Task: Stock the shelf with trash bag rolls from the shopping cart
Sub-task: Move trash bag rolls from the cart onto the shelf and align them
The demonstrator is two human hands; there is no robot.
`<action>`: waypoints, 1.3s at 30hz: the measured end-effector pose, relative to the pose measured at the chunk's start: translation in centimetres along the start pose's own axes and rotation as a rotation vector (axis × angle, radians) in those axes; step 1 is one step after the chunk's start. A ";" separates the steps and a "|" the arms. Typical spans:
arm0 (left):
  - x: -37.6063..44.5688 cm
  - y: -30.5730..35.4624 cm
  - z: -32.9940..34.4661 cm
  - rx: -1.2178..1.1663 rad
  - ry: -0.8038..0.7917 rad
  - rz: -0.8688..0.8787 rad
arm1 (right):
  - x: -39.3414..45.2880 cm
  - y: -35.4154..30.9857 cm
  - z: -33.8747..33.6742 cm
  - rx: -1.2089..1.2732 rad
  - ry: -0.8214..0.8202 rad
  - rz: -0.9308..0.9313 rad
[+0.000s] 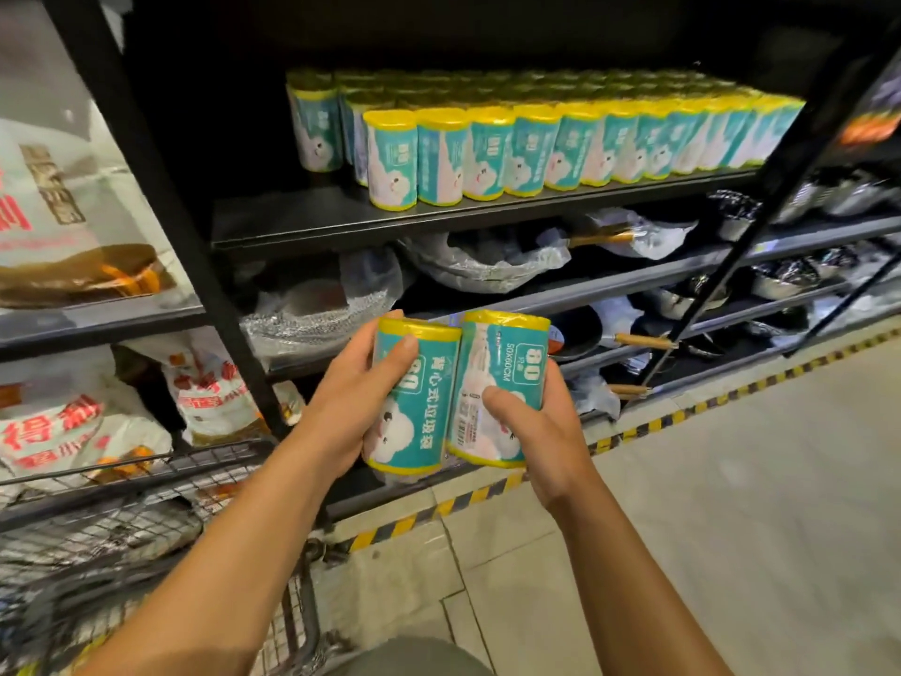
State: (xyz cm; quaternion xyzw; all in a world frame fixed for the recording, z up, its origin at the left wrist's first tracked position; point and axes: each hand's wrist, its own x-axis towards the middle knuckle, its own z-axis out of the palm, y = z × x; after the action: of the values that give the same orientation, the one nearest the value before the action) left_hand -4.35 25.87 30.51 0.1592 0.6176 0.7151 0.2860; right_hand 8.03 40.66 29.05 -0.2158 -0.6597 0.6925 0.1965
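Observation:
My left hand (356, 392) grips a teal and yellow trash bag roll (424, 412) around its side, thumb on the front. My right hand (531, 422) grips a second roll (507, 363) of the same kind; the two rolls touch side by side in front of the shelving. Higher up, the black shelf (312, 222) carries several rows of identical rolls (536, 148), filled from its middle to the right end. The left part of that shelf is bare. The wire shopping cart (122, 519) stands at lower left, beside my left forearm.
Below the roll shelf lie plastic-wrapped pans (487, 261) with wooden handles. A black upright post (166, 197) separates a bay of white sacks (58, 431) on the left. A yellow and black hazard stripe (648, 426) edges the tiled floor.

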 end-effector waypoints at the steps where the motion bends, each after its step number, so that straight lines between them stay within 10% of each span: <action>1: 0.9 0.1 0.1 0.046 -0.023 -0.009 | 1.0 0.0 -0.2 0.006 0.003 0.004; 24: 14.4 1.2 3.7 -0.034 0.662 0.172 | 23.2 -2.7 -2.4 0.005 -0.447 0.014; 39: 20.8 6.9 -3.8 0.073 0.761 0.386 | 29.0 -4.1 4.0 -0.004 -0.487 -0.102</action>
State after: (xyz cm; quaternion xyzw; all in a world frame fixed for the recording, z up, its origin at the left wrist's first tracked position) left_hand -24.43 34.94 33.94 0.0068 0.6629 0.7409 -0.1073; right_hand -18.32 53.70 32.19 -0.0096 -0.6991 0.7119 0.0660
